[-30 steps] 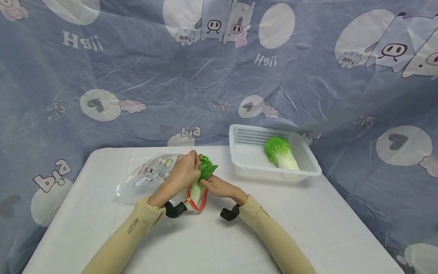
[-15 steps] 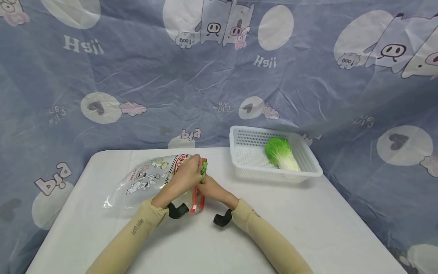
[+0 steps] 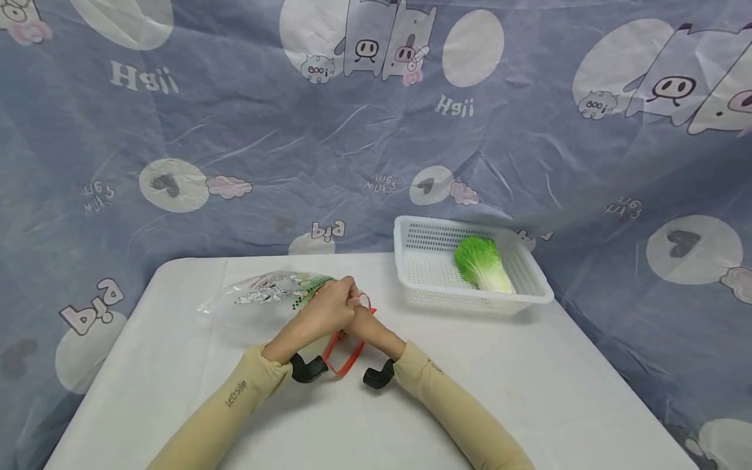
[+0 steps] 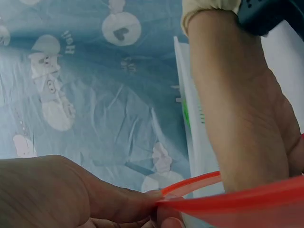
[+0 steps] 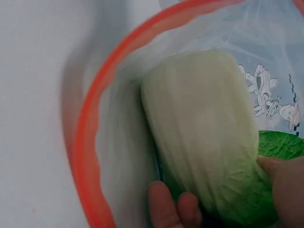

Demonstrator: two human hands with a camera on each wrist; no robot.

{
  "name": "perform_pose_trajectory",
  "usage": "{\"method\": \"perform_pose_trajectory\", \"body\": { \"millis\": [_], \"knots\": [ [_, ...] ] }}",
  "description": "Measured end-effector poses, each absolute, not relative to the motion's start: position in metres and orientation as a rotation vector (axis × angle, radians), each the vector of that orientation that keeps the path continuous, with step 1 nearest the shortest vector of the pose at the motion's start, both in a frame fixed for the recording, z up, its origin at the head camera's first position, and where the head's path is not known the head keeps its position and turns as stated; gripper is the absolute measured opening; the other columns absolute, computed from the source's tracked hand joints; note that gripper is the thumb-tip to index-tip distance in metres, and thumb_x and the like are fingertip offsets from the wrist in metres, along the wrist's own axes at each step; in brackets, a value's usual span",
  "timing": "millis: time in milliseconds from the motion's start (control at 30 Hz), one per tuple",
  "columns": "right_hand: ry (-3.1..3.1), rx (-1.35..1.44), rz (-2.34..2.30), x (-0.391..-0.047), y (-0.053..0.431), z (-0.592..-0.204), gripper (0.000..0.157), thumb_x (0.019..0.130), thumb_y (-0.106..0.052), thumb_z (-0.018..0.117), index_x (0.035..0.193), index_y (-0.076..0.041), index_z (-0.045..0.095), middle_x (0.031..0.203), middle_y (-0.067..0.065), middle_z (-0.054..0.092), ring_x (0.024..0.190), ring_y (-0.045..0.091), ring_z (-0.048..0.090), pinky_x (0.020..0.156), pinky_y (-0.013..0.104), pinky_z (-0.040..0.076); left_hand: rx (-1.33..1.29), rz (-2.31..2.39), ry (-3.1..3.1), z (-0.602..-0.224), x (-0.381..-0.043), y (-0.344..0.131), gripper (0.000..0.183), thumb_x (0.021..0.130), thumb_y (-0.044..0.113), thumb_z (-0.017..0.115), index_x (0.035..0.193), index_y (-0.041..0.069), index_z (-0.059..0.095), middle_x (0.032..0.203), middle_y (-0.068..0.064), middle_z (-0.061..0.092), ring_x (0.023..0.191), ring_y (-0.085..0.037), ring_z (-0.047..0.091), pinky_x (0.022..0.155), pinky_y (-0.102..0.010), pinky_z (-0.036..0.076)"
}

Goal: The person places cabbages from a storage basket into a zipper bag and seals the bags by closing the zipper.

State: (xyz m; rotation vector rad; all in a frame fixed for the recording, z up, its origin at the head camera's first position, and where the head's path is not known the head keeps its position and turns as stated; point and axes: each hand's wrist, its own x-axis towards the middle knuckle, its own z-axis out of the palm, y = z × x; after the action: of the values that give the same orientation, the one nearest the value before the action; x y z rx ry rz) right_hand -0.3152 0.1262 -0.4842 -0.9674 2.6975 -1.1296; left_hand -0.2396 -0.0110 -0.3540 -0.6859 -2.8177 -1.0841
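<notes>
A clear printed plastic bag with a red zip edge lies on the left half of the table. My left hand pinches that red edge between thumb and fingers, holding the mouth apart. Through the opening reaches my right hand, which grips a Chinese cabbage inside the bag. Its pale stem end faces the mouth in the right wrist view, with thumb and fingers on either side of the green leaves. From the head view the hands hide this cabbage.
A white perforated plastic basket stands at the back right, holding a second Chinese cabbage. White cloth covers the table. Behind it hangs a blue-grey printed curtain.
The cabbage has moved left from the bag's mouth to inside, out of the head view's sight. My right hand has followed it in, while the left has kept hold of the edge.
</notes>
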Motion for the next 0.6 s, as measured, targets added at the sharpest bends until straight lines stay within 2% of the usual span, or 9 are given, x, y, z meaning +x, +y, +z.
{"method": "perform_pose_trajectory", "body": {
  "millis": [33, 100, 200, 300, 367, 500, 600],
  "knots": [
    [2.680, -0.900, -1.147, -0.307, 0.123, -0.474, 0.032, 0.101, -0.025, 0.046, 0.080, -0.006, 0.061, 0.068, 0.005, 0.062, 0.060, 0.011, 0.058, 0.055, 0.022, 0.048, -0.679, -1.097, -2.818, -0.354, -0.241, -0.012, 0.010, 0.091, 0.001, 0.056, 0.083, 0.006, 0.055, 0.076, -0.005, 0.056, 0.071, -0.019, 0.053, 0.063, -0.030, 0.044],
    [2.583, -0.693, -1.207, -0.292, 0.117, -0.451, 0.031, 0.099, -0.018, 0.047, 0.080, 0.001, 0.063, 0.071, 0.018, 0.067, 0.060, 0.023, 0.066, 0.056, 0.031, 0.054, -0.669, -1.113, -2.820, -0.354, -0.243, -0.015, 0.010, 0.092, 0.002, 0.056, 0.083, 0.006, 0.055, 0.076, -0.005, 0.056, 0.070, -0.018, 0.052, 0.062, -0.029, 0.043],
    [2.477, -0.539, -1.302, -0.286, 0.115, -0.440, 0.035, 0.100, -0.023, 0.045, 0.083, 0.000, 0.064, 0.077, 0.024, 0.069, 0.066, 0.032, 0.070, 0.061, 0.036, 0.057, -0.659, -1.147, -2.809, -0.352, -0.244, -0.019, 0.010, 0.093, 0.004, 0.057, 0.084, 0.006, 0.055, 0.073, -0.005, 0.055, 0.065, -0.017, 0.050, 0.058, -0.027, 0.041],
    [2.481, -0.482, -1.266, -0.285, 0.117, -0.433, 0.038, 0.100, -0.032, 0.045, 0.085, -0.003, 0.065, 0.076, 0.018, 0.070, 0.066, 0.028, 0.070, 0.062, 0.033, 0.056, -0.663, -1.190, -2.807, -0.349, -0.245, -0.023, 0.010, 0.095, 0.006, 0.055, 0.085, 0.005, 0.055, 0.070, -0.005, 0.053, 0.058, -0.015, 0.045, 0.054, -0.026, 0.037],
    [2.516, -0.497, -1.195, -0.286, 0.120, -0.429, 0.044, 0.099, -0.038, 0.045, 0.086, -0.001, 0.067, 0.070, 0.008, 0.069, 0.061, 0.020, 0.068, 0.060, 0.029, 0.054, -0.670, -1.223, -2.803, -0.348, -0.246, -0.026, 0.009, 0.096, 0.007, 0.054, 0.087, 0.004, 0.055, 0.068, -0.005, 0.051, 0.054, -0.014, 0.042, 0.052, -0.025, 0.035],
    [2.466, -0.521, -1.134, -0.279, 0.128, -0.414, 0.053, 0.098, -0.043, 0.048, 0.091, 0.006, 0.068, 0.065, 0.008, 0.067, 0.053, 0.020, 0.066, 0.061, 0.041, 0.058, -0.673, -1.295, -2.782, -0.346, -0.247, -0.032, 0.009, 0.097, 0.007, 0.053, 0.091, 0.002, 0.056, 0.067, -0.005, 0.048, 0.053, -0.014, 0.041, 0.051, -0.025, 0.035],
    [2.479, -0.569, -1.082, -0.273, 0.136, -0.395, 0.050, 0.096, -0.045, 0.053, 0.086, 0.002, 0.069, 0.064, 0.008, 0.065, 0.048, 0.019, 0.063, 0.061, 0.046, 0.057, -0.667, -1.308, -2.777, -0.344, -0.248, -0.034, 0.009, 0.098, 0.007, 0.052, 0.091, 0.002, 0.055, 0.067, -0.005, 0.048, 0.053, -0.014, 0.042, 0.051, -0.025, 0.036]
  ]
}}
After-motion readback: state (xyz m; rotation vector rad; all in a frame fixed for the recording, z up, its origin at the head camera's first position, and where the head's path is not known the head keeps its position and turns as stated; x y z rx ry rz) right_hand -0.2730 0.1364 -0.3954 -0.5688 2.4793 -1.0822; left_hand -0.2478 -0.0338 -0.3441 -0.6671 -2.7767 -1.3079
